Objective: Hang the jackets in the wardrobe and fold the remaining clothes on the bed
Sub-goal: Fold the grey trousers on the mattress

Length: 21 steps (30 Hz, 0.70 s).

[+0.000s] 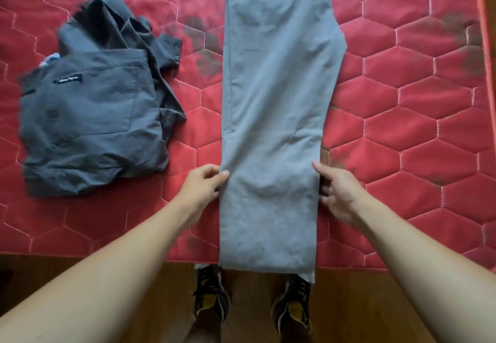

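The grey trousers lie on the bed, legs stacked; the left hand and the right hand each pinch a side edge, fingers curled on cloth; an uneven lift would probably skew the stacked legs, and the overhanging hem could drag; the long axis runs straight away from the person, hems nearest, waist far.

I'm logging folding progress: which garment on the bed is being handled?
The light grey trousers, laid out flat and long; the left hand and right hand grip their side edges. The dark grey shirt lies crumpled to their left, untouched.
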Available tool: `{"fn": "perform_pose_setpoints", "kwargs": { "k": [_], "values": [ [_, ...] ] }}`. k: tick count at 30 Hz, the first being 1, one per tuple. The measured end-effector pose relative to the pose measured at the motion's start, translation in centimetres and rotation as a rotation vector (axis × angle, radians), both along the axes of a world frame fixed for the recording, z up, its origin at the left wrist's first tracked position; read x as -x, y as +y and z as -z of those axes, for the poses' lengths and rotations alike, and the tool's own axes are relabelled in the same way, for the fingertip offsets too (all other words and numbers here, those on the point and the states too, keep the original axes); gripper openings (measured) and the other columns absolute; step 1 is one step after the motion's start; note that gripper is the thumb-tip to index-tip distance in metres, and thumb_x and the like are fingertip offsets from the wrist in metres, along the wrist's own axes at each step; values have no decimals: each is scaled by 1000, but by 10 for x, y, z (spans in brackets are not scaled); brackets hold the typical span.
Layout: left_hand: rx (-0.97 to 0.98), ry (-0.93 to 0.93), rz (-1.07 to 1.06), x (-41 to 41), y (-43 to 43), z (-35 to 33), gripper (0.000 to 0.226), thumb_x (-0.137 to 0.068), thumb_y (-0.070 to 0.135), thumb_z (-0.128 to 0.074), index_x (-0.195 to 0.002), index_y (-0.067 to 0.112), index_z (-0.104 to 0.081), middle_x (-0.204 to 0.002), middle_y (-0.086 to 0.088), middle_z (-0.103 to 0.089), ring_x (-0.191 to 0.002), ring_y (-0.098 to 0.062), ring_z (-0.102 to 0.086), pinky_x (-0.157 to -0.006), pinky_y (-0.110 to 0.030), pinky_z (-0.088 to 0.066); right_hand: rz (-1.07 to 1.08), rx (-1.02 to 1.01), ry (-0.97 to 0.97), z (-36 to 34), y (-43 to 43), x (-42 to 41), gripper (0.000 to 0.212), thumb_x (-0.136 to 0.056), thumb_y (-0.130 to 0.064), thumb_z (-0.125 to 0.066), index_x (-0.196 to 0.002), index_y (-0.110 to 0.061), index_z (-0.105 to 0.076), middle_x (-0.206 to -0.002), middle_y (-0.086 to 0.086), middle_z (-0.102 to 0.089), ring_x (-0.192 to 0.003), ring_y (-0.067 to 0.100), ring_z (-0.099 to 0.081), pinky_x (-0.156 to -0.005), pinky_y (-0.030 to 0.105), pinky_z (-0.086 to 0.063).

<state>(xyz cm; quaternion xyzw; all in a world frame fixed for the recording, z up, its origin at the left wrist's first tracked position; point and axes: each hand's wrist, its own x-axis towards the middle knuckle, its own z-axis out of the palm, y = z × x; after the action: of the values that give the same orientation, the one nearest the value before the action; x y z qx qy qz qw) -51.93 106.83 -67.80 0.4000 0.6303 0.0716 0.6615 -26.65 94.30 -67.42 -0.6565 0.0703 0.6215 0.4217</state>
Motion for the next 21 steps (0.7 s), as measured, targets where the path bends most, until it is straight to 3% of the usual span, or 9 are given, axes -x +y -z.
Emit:
{"fn": "perform_pose_setpoints", "kwargs": {
  "k": [4,7,9,12,15,19,21],
  "values": [
    [92,-135,14,-23,40,-5,11,-94,14,-66,-87,21,-70,-85,4,-74,-74,-8,-70,-61,-21,-55,-3,-48,29,-2,32,-22,33,-94,-36,-64,-119,-14,-71,-109,3,-78,-91,20,-76,-79,36,-58],
    [25,-168,-52,-62,87,1,4,-95,20,-67,-97,19,-70,-88,2,-75,-77,-12,-69,-61,-21,-54,63,-85,14,-3,77,-38,35,-95,-34,-62,-119,-10,-71,-109,10,-77,-90,25,-76,-72,35,-62],
    [-65,-172,-68,-86,109,9,5,-95,17,-67,-90,16,-69,-85,0,-74,-76,-15,-67,-67,-26,-54,114,-122,50,0,103,-45,32,-98,-31,-59,-111,-5,-73,-105,14,-77,-89,28,-76,-66,36,-63],
    [-174,-154,-137,-97,123,19,18,-95,9,-66,-79,16,-64,-74,2,-70,-66,-14,-65,-66,-29,-54,192,-101,-4,10,120,-53,34,-101,-23,-56,-121,1,-68,-114,17,-74,-101,32,-73,-86,45,-60],
    [-167,-131,-171,-80,119,23,16,-97,15,-65,-82,19,-63,-80,-1,-68,-72,-17,-62,-65,-32,-52,187,-80,-65,15,118,-52,35,-100,-14,-56,-131,3,-62,-121,21,-70,-111,36,-68,-100,51,-53],
    [-43,-182,-104,-88,143,18,10,-95,17,-64,-86,22,-65,-78,3,-71,-65,-16,-64,-54,-23,-52,159,-103,-75,4,136,-69,37,-97,-18,-60,-132,-4,-63,-117,13,-74,-104,29,-73,-80,39,-61],
    [-28,-198,-73,-107,170,17,3,-95,21,-65,-96,21,-68,-92,-1,-74,-79,-19,-69,-66,-28,-57,166,-152,-90,-3,157,-86,36,-98,-23,-60,-132,-9,-64,-112,8,-76,-97,23,-75,-68,34,-62]
  ]
}}
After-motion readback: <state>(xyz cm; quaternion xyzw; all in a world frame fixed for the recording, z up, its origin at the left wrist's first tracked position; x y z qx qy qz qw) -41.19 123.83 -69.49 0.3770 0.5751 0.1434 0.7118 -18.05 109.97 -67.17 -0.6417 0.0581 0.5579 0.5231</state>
